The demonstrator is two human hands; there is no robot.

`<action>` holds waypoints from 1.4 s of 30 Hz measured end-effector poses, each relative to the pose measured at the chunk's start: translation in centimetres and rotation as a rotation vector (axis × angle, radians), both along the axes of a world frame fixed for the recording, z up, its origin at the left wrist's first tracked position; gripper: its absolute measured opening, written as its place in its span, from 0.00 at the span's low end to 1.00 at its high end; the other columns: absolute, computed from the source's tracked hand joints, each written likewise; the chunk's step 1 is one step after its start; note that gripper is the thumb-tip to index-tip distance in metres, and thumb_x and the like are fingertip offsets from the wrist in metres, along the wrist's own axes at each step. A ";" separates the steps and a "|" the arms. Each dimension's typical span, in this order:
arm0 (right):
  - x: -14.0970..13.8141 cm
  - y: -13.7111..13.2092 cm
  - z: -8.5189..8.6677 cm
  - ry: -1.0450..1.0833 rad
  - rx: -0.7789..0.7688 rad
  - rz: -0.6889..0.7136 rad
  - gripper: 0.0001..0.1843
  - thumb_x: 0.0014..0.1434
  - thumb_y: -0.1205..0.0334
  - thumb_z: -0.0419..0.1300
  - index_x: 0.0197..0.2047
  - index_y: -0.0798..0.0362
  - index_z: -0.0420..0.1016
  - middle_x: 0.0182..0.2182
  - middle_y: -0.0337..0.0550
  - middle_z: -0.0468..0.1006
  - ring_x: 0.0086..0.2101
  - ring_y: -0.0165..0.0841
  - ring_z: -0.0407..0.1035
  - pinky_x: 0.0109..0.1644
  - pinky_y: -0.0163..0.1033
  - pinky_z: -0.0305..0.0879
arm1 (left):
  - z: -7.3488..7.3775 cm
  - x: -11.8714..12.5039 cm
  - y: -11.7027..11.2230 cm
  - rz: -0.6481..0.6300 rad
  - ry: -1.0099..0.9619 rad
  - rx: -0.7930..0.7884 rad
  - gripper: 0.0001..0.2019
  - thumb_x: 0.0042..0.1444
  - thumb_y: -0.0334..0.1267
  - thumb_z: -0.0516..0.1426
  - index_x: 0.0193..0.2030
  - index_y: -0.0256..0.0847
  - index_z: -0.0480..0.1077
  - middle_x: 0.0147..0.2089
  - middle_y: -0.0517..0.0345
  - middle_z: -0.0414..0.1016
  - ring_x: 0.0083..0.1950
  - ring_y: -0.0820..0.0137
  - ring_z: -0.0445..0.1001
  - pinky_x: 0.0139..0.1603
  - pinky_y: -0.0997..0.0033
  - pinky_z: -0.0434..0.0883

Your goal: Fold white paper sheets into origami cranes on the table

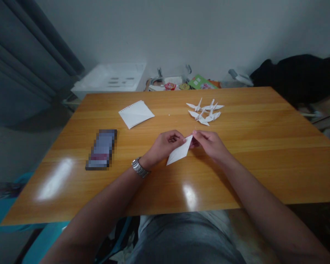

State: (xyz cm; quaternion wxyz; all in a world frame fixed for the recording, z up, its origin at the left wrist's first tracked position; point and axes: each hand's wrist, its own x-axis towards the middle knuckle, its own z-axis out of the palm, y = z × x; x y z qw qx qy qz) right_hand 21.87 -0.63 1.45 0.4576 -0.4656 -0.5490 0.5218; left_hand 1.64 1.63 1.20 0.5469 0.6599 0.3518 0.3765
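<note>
A folded piece of white paper, roughly diamond-shaped, is held between my two hands above the wooden table. My left hand grips its upper left side, with the thumb lying on the paper. At the top right corner, my right hand pinches the paper between thumb and fingers; some of those fingers are hidden behind it. Beyond my hands, several folded paper cranes sit in a cluster on the table. A small stack of white paper sheets with a torn, perforated edge lies to the left of them.
A phone with a blurred screen lies on the table's left side. Behind the far edge stand a white plastic container and a green booklet among small packages. Dark cloth is heaped at the back right.
</note>
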 end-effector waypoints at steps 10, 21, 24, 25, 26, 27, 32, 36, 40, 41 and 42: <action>-0.1 0.0 0.2 0.015 0.065 -0.032 0.18 0.54 0.43 0.71 0.34 0.50 0.80 0.31 0.42 0.81 0.32 0.35 0.75 0.41 0.42 0.75 | -0.4 0.3 -0.1 0.031 -0.091 -0.041 0.14 0.59 0.47 0.65 0.37 0.37 0.72 0.35 0.56 0.75 0.34 0.74 0.70 0.36 0.74 0.67; 0.1 0.1 -0.3 -0.083 0.105 0.007 0.17 0.59 0.44 0.67 0.35 0.51 0.81 0.29 0.42 0.81 0.32 0.35 0.75 0.40 0.41 0.73 | -0.6 0.2 -0.1 0.044 0.042 0.078 0.15 0.62 0.49 0.62 0.39 0.37 0.74 0.38 0.54 0.78 0.38 0.71 0.74 0.39 0.72 0.70; 0.0 0.0 -0.3 -0.067 0.095 0.016 0.17 0.61 0.45 0.66 0.37 0.51 0.82 0.31 0.43 0.82 0.33 0.35 0.76 0.43 0.42 0.74 | -0.7 0.2 0.0 0.039 -0.017 0.036 0.15 0.62 0.48 0.63 0.39 0.36 0.74 0.38 0.54 0.78 0.38 0.71 0.74 0.40 0.72 0.69; 0.0 0.0 -0.3 -0.057 0.087 0.013 0.17 0.60 0.45 0.66 0.37 0.51 0.82 0.32 0.43 0.83 0.34 0.35 0.76 0.43 0.43 0.74 | -0.7 0.2 0.0 0.042 -0.036 0.019 0.15 0.61 0.48 0.63 0.39 0.36 0.74 0.37 0.55 0.77 0.38 0.71 0.74 0.40 0.72 0.69; 0.0 0.0 -0.3 -0.048 0.080 0.007 0.16 0.59 0.45 0.67 0.37 0.51 0.82 0.33 0.43 0.83 0.35 0.36 0.76 0.44 0.43 0.74 | -0.8 0.2 0.0 0.049 -0.052 0.004 0.15 0.61 0.48 0.63 0.39 0.36 0.74 0.37 0.55 0.77 0.38 0.71 0.73 0.40 0.72 0.69; -0.1 0.0 -0.4 -0.042 0.074 0.003 0.16 0.58 0.46 0.68 0.38 0.51 0.82 0.34 0.43 0.83 0.36 0.36 0.77 0.45 0.43 0.75 | -0.7 0.2 0.0 0.057 -0.064 -0.008 0.15 0.61 0.48 0.63 0.39 0.37 0.73 0.37 0.56 0.77 0.37 0.72 0.73 0.39 0.73 0.69; -0.1 0.1 -0.4 -0.057 0.077 0.008 0.17 0.55 0.46 0.71 0.37 0.51 0.80 0.35 0.43 0.83 0.36 0.36 0.77 0.45 0.43 0.75 | -0.3 0.4 -0.3 0.070 -0.094 -0.021 0.14 0.60 0.47 0.63 0.38 0.37 0.73 0.36 0.56 0.75 0.37 0.72 0.72 0.39 0.73 0.68; -0.2 0.0 -0.3 -0.071 0.066 0.027 0.17 0.55 0.45 0.70 0.36 0.51 0.80 0.32 0.42 0.82 0.33 0.35 0.76 0.42 0.42 0.74 | -0.1 0.5 -0.5 0.065 -0.081 -0.002 0.12 0.61 0.46 0.63 0.37 0.37 0.72 0.35 0.58 0.75 0.37 0.72 0.72 0.40 0.73 0.68; 0.0 -0.1 -0.2 -0.064 0.042 0.055 0.18 0.54 0.45 0.71 0.35 0.52 0.79 0.29 0.41 0.81 0.30 0.34 0.75 0.39 0.40 0.73 | -0.2 0.5 -0.4 0.044 -0.070 0.036 0.12 0.61 0.45 0.63 0.39 0.36 0.73 0.37 0.56 0.76 0.39 0.72 0.73 0.41 0.73 0.69; 0.0 -0.1 -0.2 -0.062 0.036 0.062 0.18 0.53 0.46 0.72 0.35 0.52 0.79 0.29 0.41 0.81 0.30 0.34 0.75 0.38 0.40 0.72 | -0.3 0.4 -0.4 0.042 -0.070 0.047 0.12 0.62 0.45 0.63 0.39 0.36 0.73 0.38 0.55 0.77 0.39 0.71 0.74 0.42 0.73 0.69; 0.0 -0.2 -0.3 -0.063 0.032 0.068 0.18 0.53 0.46 0.72 0.35 0.52 0.79 0.30 0.41 0.81 0.31 0.34 0.75 0.39 0.40 0.72 | -0.3 0.4 -0.3 0.043 -0.067 0.057 0.13 0.62 0.45 0.63 0.40 0.36 0.74 0.39 0.54 0.77 0.40 0.71 0.74 0.42 0.73 0.70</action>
